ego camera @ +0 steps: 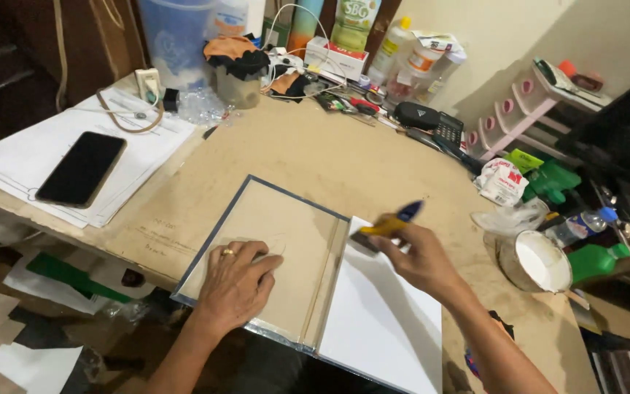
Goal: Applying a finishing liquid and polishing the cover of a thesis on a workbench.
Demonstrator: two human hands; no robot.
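Note:
An opened book cover (278,219) of bare brown board with blue-grey turned edges lies flat on the brown table (344,153). A white sheet block (380,314) rests on its right half. My left hand (235,281), wearing a ring, presses flat on the left board. My right hand (421,255) grips a brush (391,222) with a yellow and blue handle, its bristles touching the strip between the board and the white sheet.
A round tub of white paste (537,263) stands to the right of my right hand. A black phone (82,168) lies on white papers (30,153) at the left. Bottles, a calculator (448,129), a pink rack (508,109) and clutter line the back and right.

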